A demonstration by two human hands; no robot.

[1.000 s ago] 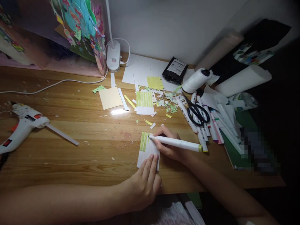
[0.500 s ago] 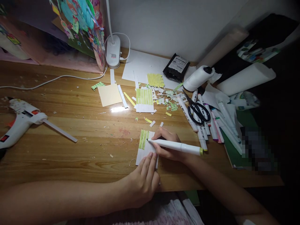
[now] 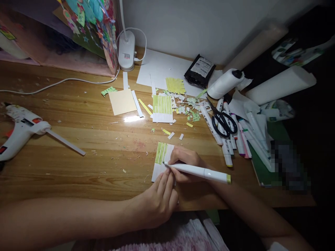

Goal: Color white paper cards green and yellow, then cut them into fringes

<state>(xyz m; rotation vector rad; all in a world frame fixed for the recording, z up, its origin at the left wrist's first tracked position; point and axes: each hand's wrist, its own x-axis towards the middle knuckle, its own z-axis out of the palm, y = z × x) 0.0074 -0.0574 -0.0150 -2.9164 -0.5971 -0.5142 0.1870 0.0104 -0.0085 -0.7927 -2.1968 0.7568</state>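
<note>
My right hand (image 3: pixel 187 164) is closed in a writing grip on a white marker (image 3: pixel 201 172) with a yellow-green end. The marker's dark tip touches or hovers just over a small white paper piece (image 3: pixel 157 174), beside yellow-green stripes coloured on its upper left. With fingers stretched out, my left hand (image 3: pixel 159 197) lies on the lower part of that paper, pressing it against the table. Farther back lies a similar paper square (image 3: pixel 162 109) with yellow-green stripes. The right edge of the paper under my hands is hidden by my fingers.
Black-handled scissors (image 3: pixel 223 123) rest on several white markers (image 3: pixel 229 157) at right. A glue gun (image 3: pixel 24 127) lies far left. Paper scraps (image 3: pixel 192 108), a beige square (image 3: pixel 123 102), a black package (image 3: pixel 200 71) and a lamp base (image 3: pixel 126 52) are behind.
The marker tip has slid slightly down along the paper, beside a stripe that is now longer. My left hand stays on the paper. The view has shifted a little.
</note>
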